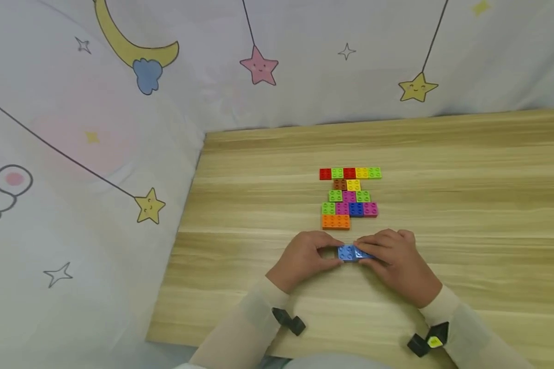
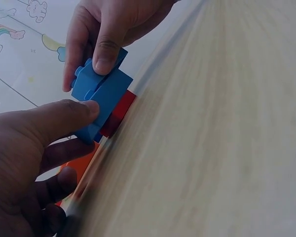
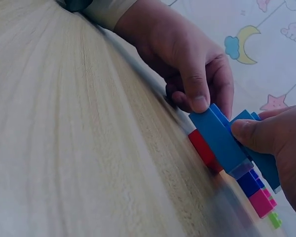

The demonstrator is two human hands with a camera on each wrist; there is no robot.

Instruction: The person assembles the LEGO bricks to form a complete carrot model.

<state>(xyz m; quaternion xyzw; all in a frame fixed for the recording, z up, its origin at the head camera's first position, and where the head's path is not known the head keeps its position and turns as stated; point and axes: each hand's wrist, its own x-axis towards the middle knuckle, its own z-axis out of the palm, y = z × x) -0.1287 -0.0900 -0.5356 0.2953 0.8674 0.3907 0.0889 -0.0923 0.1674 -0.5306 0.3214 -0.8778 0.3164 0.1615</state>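
Note:
Both hands hold a blue brick piece [image 1: 349, 252] just above the wooden table [image 1: 466, 169], near its front. My left hand [image 1: 304, 259] pinches its left end with thumb and fingers. My right hand [image 1: 392, 256] pinches the right end. In the left wrist view the blue bricks [image 2: 99, 94] look like two pieces pressed together, with my left thumb [image 2: 64, 116] on the near end. The right wrist view shows the same blue bricks [image 3: 222, 140] held between the two hands. Just beyond lies a flat arrangement of coloured bricks [image 1: 349, 197] in rows.
An orange brick [image 1: 336, 221] forms the nearest row of the arrangement, close to my fingers. A printed cloth with stars and a moon [image 1: 134, 46] hangs behind and to the left of the table. The table's left edge [image 1: 184, 215] is near my left arm.

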